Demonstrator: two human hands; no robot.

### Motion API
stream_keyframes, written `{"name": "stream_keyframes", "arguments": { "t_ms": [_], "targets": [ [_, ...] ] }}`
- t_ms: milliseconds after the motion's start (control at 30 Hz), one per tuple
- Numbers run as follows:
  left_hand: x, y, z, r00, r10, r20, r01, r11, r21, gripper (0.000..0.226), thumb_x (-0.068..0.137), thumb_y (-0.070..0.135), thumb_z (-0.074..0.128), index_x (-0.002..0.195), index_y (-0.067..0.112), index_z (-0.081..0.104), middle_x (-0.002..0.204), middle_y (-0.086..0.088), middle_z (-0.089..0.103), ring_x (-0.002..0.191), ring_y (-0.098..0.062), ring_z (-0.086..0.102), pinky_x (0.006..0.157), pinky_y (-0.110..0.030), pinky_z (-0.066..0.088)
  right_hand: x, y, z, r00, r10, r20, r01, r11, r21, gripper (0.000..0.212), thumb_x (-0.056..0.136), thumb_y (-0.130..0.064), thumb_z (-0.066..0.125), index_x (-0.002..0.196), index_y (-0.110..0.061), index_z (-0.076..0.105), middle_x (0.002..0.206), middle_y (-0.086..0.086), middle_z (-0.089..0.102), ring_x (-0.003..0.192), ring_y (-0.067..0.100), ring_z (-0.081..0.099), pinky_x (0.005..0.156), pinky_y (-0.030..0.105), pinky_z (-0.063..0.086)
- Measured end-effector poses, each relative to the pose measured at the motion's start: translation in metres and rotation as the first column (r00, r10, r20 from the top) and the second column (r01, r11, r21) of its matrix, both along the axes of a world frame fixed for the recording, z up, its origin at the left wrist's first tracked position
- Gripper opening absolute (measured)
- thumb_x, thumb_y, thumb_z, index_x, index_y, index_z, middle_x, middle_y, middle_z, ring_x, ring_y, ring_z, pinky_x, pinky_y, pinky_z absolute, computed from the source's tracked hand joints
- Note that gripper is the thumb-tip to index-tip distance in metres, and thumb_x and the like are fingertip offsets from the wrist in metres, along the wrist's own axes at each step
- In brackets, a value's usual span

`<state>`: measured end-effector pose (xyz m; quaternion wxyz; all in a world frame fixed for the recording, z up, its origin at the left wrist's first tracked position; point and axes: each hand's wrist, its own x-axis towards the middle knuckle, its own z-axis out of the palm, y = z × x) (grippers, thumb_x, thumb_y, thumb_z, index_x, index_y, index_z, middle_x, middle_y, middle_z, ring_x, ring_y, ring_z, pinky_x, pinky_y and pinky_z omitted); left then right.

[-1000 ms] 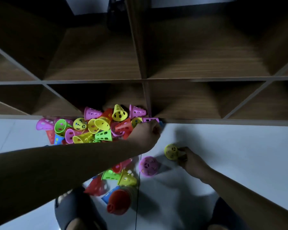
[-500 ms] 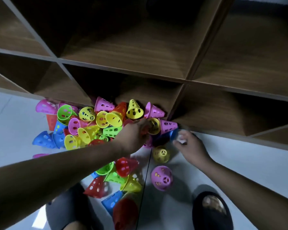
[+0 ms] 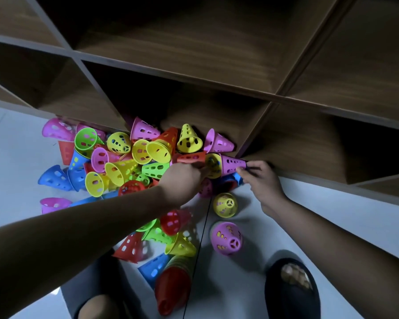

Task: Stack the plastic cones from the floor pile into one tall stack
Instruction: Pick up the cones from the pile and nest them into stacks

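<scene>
Tip of purple perforated plastic cone, centre frame at edge of multicoloured cone pile, is pinched by right grip. Left grip is curled; its hold cannot be told. Judged light, stiff, slick: rim hold advised.

Indoor room, wooden cubby shelving, pale tiled floor

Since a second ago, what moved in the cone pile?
The right grip let go of the yellow cone, now standing on the floor, and reached forward to pinch the tip of the lying purple cone. The left grip stayed at the pile edge, beside a red cone. The standing purple cone kept its place.
</scene>
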<state>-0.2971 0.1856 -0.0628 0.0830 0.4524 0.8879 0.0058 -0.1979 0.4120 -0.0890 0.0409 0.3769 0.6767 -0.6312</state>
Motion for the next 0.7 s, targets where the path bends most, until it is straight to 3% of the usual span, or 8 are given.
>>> {"name": "stream_keyframes", "arguments": {
  "t_ms": [167, 233, 367, 433, 567, 633, 700],
  "targets": [
    [0.001, -0.008, 0.001, 1.0, -0.03, -0.004, 0.03, 0.999, -0.044, 0.025, 0.102, 0.017, 0.057, 0.126, 0.019, 0.062, 0.073, 0.003, 0.059, 0.054, -0.023, 0.059, 0.047, -0.033, 0.05, -0.007, -0.004, 0.007, 0.987, -0.113, 0.111, 0.123, 0.988, -0.091, 0.047, 0.082, -0.051, 0.085, 0.115, -0.021, 0.07, 0.11, -0.002, 0.076, 0.094, 0.016, 0.07, 0.072, 0.029, 0.049],
    [0.0, -0.01, 0.0, 0.998, -0.054, -0.023, 0.053, 0.997, -0.059, 0.028, 0.103, 0.013, 0.051, 0.129, 0.019, 0.061, 0.073, 0.003, 0.056, 0.054, -0.022, 0.055, 0.046, -0.033, 0.04, -0.012, -0.007, 0.006, 0.98, -0.151, 0.13, 0.166, 0.98, -0.113, 0.048, 0.08, -0.052, 0.086, 0.115, -0.02, 0.075, 0.11, -0.004, 0.077, 0.09, 0.014, 0.068, 0.069, 0.028, 0.046],
    [0.0, -0.012, 0.003, 0.996, -0.091, -0.02, 0.088, 0.991, -0.097, 0.027, 0.105, 0.016, 0.041, 0.12, 0.016, 0.063, 0.08, 0.001, 0.06, 0.062, -0.024, 0.059, 0.052, -0.035, 0.041, -0.019, -0.017, 0.005, 0.964, -0.204, 0.169, 0.228, 0.964, -0.135, 0.05, 0.078, -0.051, 0.087, 0.116, -0.021, 0.074, 0.112, -0.002, 0.075, 0.097, 0.015, 0.069, 0.065, 0.028, 0.042],
    [0.0, -0.014, 0.005, 0.996, -0.089, 0.0, 0.089, 0.994, -0.071, 0.03, 0.106, 0.02, 0.039, 0.114, 0.015, 0.067, 0.079, 0.001, 0.061, 0.063, -0.024, 0.06, 0.054, -0.034, 0.043, -0.022, -0.017, 0.004, 0.955, -0.241, 0.175, 0.268, 0.951, -0.153, 0.05, 0.081, -0.046, 0.087, 0.12, -0.019, 0.071, 0.113, 0.0, 0.074, 0.092, 0.011, 0.068, 0.061, 0.025, 0.041],
    [-0.005, -0.021, 0.002, 0.993, -0.119, -0.028, 0.12, 0.991, 0.055, 0.016, 0.101, 0.021, 0.056, 0.105, 0.018, 0.072, 0.076, 0.001, 0.064, 0.056, -0.022, 0.06, 0.048, -0.033, 0.05, -0.027, -0.012, 0.007, 0.953, -0.242, 0.183, 0.278, 0.937, -0.211, 0.037, 0.087, -0.036, 0.084, 0.114, -0.016, 0.069, 0.105, -0.002, 0.072, 0.081, 0.005, 0.062, 0.06, 0.023, 0.042],
    [-0.005, -0.021, -0.003, 0.99, -0.14, -0.018, 0.14, 0.99, -0.004, 0.014, 0.099, 0.025, 0.061, 0.101, 0.022, 0.075, 0.07, 0.005, 0.061, 0.053, -0.018, 0.056, 0.047, -0.029, 0.043, -0.028, -0.014, 0.008, 0.957, -0.209, 0.199, 0.257, 0.93, -0.261, 0.024, 0.089, -0.036, 0.082, 0.098, -0.02, 0.066, 0.096, -0.004, 0.067, 0.081, 0.006, 0.059, 0.068, 0.025, 0.044],
    [-0.002, -0.019, -0.008, 0.986, -0.163, -0.041, 0.159, 0.983, -0.089, 0.013, 0.098, 0.025, 0.065, 0.095, 0.023, 0.077, 0.066, 0.007, 0.061, 0.051, -0.016, 0.053, 0.049, -0.026, 0.036, -0.03, -0.017, 0.01, 0.954, -0.165, 0.251, 0.237, 0.926, -0.294, 0.023, 0.089, -0.037, 0.081, 0.093, -0.022, 0.065, 0.101, 0.0, 0.07, 0.086, 0.01, 0.062, 0.075, 0.026, 0.046]
  ]
}}
